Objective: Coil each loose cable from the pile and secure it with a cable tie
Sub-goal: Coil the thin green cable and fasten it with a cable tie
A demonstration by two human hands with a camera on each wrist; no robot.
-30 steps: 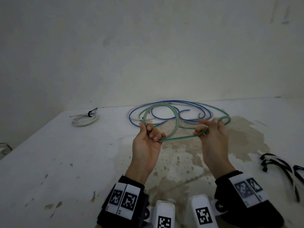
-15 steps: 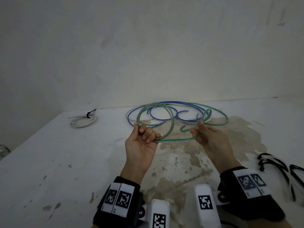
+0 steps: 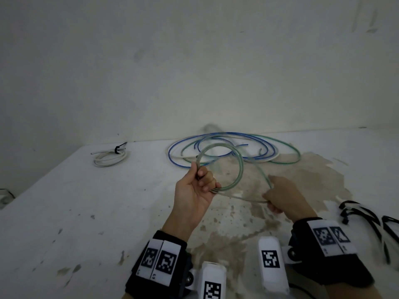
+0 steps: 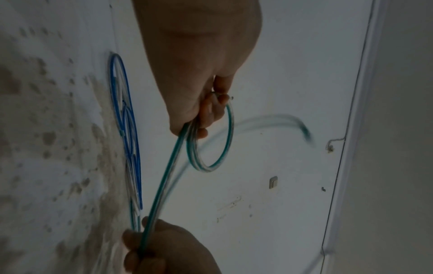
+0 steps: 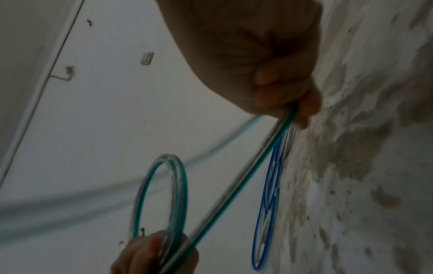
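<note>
A green-striped clear cable [image 3: 239, 167] is partly wound into a small coil [image 4: 225, 148] that my left hand [image 3: 197, 186] grips above the table. My right hand [image 3: 278, 197] grips the same cable's loose run [image 5: 225, 191] a little to the right, and the cable stretches between the two hands. The rest of this cable trails back, blurred, into the pile [image 3: 233, 147] of blue, white and green cables at the table's far middle. Black cable ties [image 3: 367, 221] lie at the right edge.
A white cable [image 3: 110, 157], coiled and bound with a black tie, lies at the far left of the white table [image 3: 64, 212]. A wall rises directly behind the table. A brown stain covers the table's middle under my hands.
The right hand has drawn the green cable back towards me and lower, turning palm down. The left hand's coil has grown rounder and the trailing cable swings through the air.
</note>
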